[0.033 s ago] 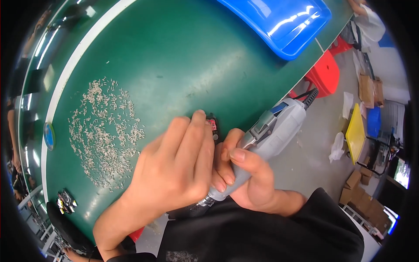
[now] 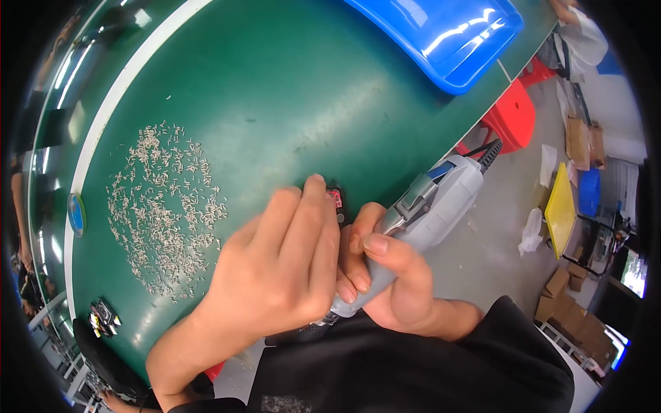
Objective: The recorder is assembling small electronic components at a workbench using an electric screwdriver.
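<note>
My right hand (image 2: 403,275) is wrapped round a grey electric screwdriver (image 2: 447,196), its thumb near the metal lever. The tool slants from the cord at upper right down to its metal nose, which is partly behind my left hand. My left hand (image 2: 275,258) is closed over a small black part with red inside (image 2: 336,199), only its top end showing past the fingertips. The fingers of both hands meet in front of my body. To the left, many tiny screws (image 2: 169,213) lie spread over the green table (image 2: 255,89).
A blue plastic tray (image 2: 454,58) stands at the table's far right. A small black and yellow object (image 2: 105,316) and a round blue-green disc (image 2: 77,215) lie by the left edge. Beyond the right edge are a red stool (image 2: 513,117) and cardboard boxes (image 2: 568,303).
My left hand has shifted very slightly down and covers a little more of the screwdriver's nose. The right hand and the tool stay put.
</note>
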### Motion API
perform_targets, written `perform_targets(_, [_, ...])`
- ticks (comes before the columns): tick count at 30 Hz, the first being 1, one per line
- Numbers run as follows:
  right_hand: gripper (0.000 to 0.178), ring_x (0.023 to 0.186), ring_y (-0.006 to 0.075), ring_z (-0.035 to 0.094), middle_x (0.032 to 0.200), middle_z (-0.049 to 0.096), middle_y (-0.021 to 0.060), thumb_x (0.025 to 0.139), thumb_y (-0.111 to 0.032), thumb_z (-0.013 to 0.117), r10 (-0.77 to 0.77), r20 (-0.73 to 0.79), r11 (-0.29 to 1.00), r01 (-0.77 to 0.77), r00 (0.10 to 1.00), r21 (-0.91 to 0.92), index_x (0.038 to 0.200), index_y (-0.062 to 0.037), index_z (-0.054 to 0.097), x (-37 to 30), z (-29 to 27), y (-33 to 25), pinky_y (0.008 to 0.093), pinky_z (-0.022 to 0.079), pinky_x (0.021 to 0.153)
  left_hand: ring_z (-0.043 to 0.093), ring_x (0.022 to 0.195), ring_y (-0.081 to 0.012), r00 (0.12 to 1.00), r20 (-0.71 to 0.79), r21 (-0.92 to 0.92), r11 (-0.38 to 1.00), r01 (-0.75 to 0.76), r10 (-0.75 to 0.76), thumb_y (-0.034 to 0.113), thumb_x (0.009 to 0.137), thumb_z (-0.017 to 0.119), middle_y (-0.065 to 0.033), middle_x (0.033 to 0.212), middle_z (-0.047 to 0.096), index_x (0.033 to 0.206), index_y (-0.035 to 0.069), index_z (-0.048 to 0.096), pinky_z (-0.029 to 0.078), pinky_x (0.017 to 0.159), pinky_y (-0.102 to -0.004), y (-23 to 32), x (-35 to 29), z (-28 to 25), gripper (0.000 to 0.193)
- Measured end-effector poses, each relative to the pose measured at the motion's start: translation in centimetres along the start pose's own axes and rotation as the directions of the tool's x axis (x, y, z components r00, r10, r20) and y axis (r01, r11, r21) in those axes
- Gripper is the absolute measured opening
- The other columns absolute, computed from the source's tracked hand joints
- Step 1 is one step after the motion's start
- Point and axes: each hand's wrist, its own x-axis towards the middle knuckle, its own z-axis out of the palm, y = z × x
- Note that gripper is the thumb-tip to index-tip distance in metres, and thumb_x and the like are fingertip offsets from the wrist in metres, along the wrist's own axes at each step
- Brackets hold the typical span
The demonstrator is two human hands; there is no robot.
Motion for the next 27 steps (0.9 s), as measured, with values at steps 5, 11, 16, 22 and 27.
perform_targets(5, [0.01,0.056,0.0162,0.048,0.061,0.046,0.0072,0.091,-0.011,0.051,0.002,0.018,0.999,-0.002,1.0,-0.052,0.088,-0.0021,0.047,-0.1,-0.1,-0.4,0.0324,0.042,0.055,0.06,0.074,-0.0281,0.998,-0.037,0.096,0.995,-0.04,0.043,-0.003,0.058,0.064,-0.0247,0.095,0.061,0.086,-0.015,0.06,0.052,0.054,-0.0307,0.2,-0.5,0.6,0.03])
perform_targets(11, [0.029,0.048,0.0122,0.048,0.057,0.043,0.0001,0.099,-0.036,0.039,-0.08,0.373,0.947,0.187,0.924,-0.259,0.089,-0.0087,0.043,1.3,0.3,-5.9,0.0292,0.04,0.051,0.059,0.078,-0.0291,1.0,0.005,0.077,0.997,-0.018,0.017,-0.003,0.063,0.064,-0.0256,0.096,0.061,0.087,-0.016,0.06,0.052,0.058,-0.032,0.5,-0.8,0.1,0.028])
perform_targets(16, [0.034,0.049,0.0123,0.047,0.058,0.043,0.0009,0.099,-0.039,0.037,-0.071,0.542,0.935,0.245,0.837,-0.256,0.093,-0.007,0.045,3.9,1.8,-10.2,0.028,0.04,0.055,0.06,0.084,-0.032,0.997,0.074,0.066,0.998,0.022,-0.027,-0.005,0.067,0.066,-0.0255,0.105,0.06,0.096,-0.016,0.059,0.053,0.062,-0.0365,1.1,-1.2,0.0,0.032])
perform_targets(22, [0.039,0.051,0.01,0.043,0.059,0.043,-0.0006,0.1,-0.04,0.032,-0.02,0.643,0.812,0.388,0.765,-0.436,0.097,-0.0051,0.051,6.2,2.6,-11.0,0.0265,0.037,0.058,0.061,0.084,-0.0317,0.999,0.043,0.136,0.991,-0.012,0.006,-0.007,0.065,0.067,-0.0264,0.107,0.06,0.095,-0.018,0.06,0.053,0.065,-0.0376,1.1,-1.8,0.6,0.032])
perform_targets(27, [0.039,0.051,0.0096,0.043,0.059,0.043,-0.0009,0.1,-0.04,0.032,-0.07,0.653,0.869,0.368,0.754,-0.332,0.097,-0.0048,0.051,7.1,1.9,-10.3,0.0262,0.036,0.057,0.061,0.082,-0.0308,0.999,0.024,0.149,0.989,-0.025,0.021,-0.009,0.065,0.067,-0.0254,0.104,0.061,0.091,-0.017,0.061,0.053,0.063,-0.0357,0.9,-1.8,0.7,0.028])
